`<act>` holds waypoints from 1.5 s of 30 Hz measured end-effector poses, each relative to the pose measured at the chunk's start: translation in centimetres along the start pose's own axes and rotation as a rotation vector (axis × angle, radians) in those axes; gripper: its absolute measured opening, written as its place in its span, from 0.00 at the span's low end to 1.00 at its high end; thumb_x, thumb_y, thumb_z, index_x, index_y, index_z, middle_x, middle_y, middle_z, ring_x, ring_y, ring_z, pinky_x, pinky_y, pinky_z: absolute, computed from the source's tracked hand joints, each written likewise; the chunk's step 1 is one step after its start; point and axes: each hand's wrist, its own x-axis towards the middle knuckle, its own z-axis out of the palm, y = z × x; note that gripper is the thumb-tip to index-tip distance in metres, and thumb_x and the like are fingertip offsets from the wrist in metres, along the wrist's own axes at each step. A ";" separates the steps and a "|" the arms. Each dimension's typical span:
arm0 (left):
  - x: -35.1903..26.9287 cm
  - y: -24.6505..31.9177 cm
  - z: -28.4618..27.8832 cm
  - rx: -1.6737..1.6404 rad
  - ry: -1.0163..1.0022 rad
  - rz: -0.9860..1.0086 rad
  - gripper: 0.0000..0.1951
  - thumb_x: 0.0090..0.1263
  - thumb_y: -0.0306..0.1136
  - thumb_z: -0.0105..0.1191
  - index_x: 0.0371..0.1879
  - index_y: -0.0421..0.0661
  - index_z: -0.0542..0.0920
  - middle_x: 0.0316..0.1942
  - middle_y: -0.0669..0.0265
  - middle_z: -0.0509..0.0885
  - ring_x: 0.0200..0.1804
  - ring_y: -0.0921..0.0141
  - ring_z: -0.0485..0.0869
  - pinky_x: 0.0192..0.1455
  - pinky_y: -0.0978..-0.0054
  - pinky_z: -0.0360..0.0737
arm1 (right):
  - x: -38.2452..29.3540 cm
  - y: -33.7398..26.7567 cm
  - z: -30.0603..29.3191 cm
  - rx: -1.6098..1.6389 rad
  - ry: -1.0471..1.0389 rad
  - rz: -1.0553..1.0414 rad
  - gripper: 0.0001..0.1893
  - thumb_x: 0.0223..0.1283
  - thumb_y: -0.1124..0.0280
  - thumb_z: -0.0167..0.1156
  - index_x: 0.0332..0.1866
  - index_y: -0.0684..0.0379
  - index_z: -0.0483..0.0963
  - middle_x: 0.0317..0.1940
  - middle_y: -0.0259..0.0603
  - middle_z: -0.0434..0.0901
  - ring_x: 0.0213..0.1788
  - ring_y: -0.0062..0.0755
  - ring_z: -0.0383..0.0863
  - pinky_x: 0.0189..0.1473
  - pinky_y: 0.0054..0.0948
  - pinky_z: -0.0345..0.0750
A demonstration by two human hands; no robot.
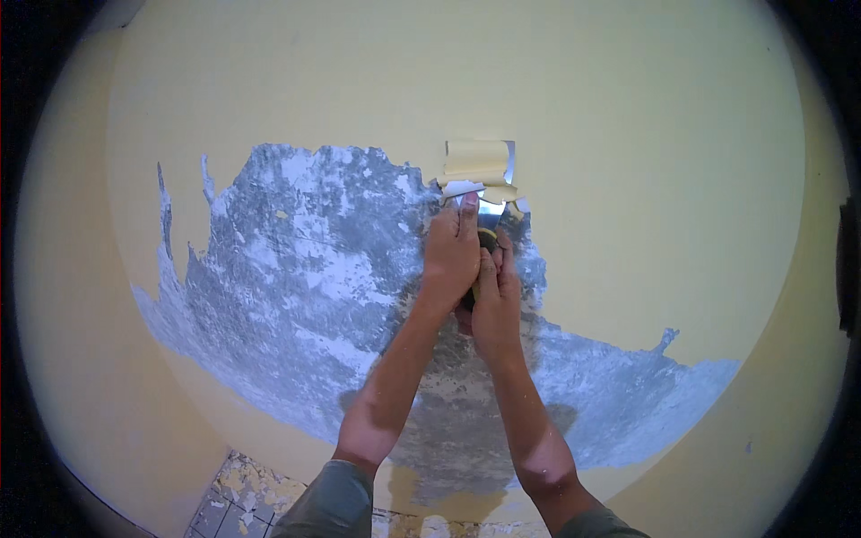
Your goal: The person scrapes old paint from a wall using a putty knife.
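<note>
A wide scraper with a shiny metal blade point(510, 158) and a dark, yellow-trimmed handle point(485, 239) points up the wall. Around the handle is my right hand point(499, 289), its fingers partly hidden behind it. My left hand point(452, 249) grips the tool from the left, thumb pointing up at the lower part of the blade; its other fingertips are hidden. Loose cream-yellow paint point(476, 158) lies over the blade and curls in torn flaps near my left thumb. Below and left of the blade, the wall shows a bare grey-and-white patch point(316, 249) with jagged edges.
Cream-yellow paint point(646, 175) still covers the wall above and right of the patch. At lower left, paint flakes point(252, 481) litter a tiled floor point(212, 514). A dark object point(846, 269) stands at the far right edge. Wall corners appear on both sides.
</note>
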 end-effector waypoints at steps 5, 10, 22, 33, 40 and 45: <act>-0.3 -2.0 -0.5 -0.375 0.044 -0.105 0.21 0.72 0.47 0.40 0.35 0.37 0.74 0.26 0.66 0.74 0.29 0.74 0.70 0.33 0.75 0.69 | 0.1 0.2 0.3 -0.192 -0.105 -0.088 0.20 0.67 0.68 0.44 0.61 0.66 0.59 0.31 0.35 0.70 0.30 0.19 0.69 0.34 0.20 0.69; -5.4 -1.4 -1.7 -0.228 0.152 -0.110 0.20 0.73 0.46 0.40 0.33 0.39 0.74 0.23 0.69 0.73 0.25 0.77 0.69 0.29 0.78 0.68 | -6.1 0.2 -0.5 -0.378 -0.079 0.055 0.21 0.68 0.69 0.41 0.63 0.66 0.56 0.36 0.35 0.71 0.32 0.14 0.69 0.32 0.15 0.70; 0.6 1.7 -4.6 -0.373 -0.022 -0.052 0.20 0.74 0.43 0.36 0.27 0.39 0.72 0.19 0.64 0.74 0.19 0.76 0.69 0.21 0.79 0.66 | 1.1 -2.2 4.1 -0.076 -0.238 0.008 0.20 0.67 0.67 0.44 0.61 0.64 0.59 0.34 0.41 0.72 0.32 0.25 0.72 0.37 0.26 0.71; -15.2 -5.0 1.2 0.051 -0.048 -0.204 0.24 0.74 0.47 0.37 0.25 0.36 0.72 0.18 0.62 0.75 0.21 0.74 0.73 0.25 0.74 0.69 | -15.4 2.0 -6.3 0.042 0.065 0.466 0.20 0.69 0.70 0.40 0.64 0.58 0.53 0.30 0.32 0.71 0.22 0.12 0.66 0.19 0.14 0.64; -21.3 -9.4 7.0 -0.169 -0.284 -0.466 0.27 0.73 0.50 0.36 0.21 0.36 0.69 0.14 0.64 0.70 0.18 0.74 0.71 0.20 0.73 0.67 | -19.6 1.6 -12.6 0.047 0.188 0.534 0.21 0.70 0.64 0.38 0.66 0.53 0.52 0.25 0.27 0.67 0.11 0.10 0.55 0.10 0.14 0.53; -21.3 -8.6 9.2 -0.106 -0.239 -0.487 0.27 0.73 0.49 0.37 0.20 0.37 0.68 0.12 0.64 0.68 0.17 0.74 0.69 0.18 0.72 0.65 | -19.0 1.8 -14.8 0.049 0.216 0.591 0.21 0.70 0.64 0.38 0.66 0.51 0.53 0.24 0.28 0.67 0.10 0.11 0.54 0.09 0.14 0.52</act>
